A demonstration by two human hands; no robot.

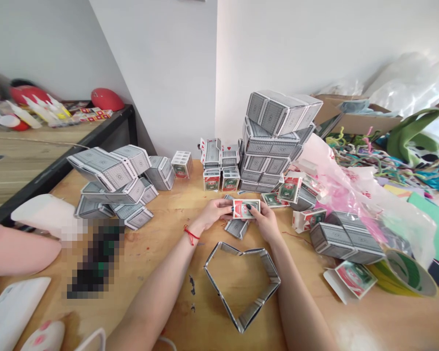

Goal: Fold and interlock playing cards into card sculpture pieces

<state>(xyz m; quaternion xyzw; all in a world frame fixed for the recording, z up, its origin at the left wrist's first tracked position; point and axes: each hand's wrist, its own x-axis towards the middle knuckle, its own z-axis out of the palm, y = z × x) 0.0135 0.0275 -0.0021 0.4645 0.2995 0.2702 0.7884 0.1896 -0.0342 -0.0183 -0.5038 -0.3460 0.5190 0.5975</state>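
Both my hands grip a red, white and green playing card box over the table, one at each end. My left hand, with a red string bracelet at the wrist, closes on the left end. The thumb of my right hand presses on the front face at the right. Below the box lies a folded piece of grey patterned cards, partly hidden. Nearer to me, between my forearms, stands a heart-shaped ring of folded grey cards.
Stacked grey card blocks rise behind my right hand; more blocks stand at the left. Card boxes lie at the right, near yellow tape and pink plastic. A dark pixelated object lies at the left.
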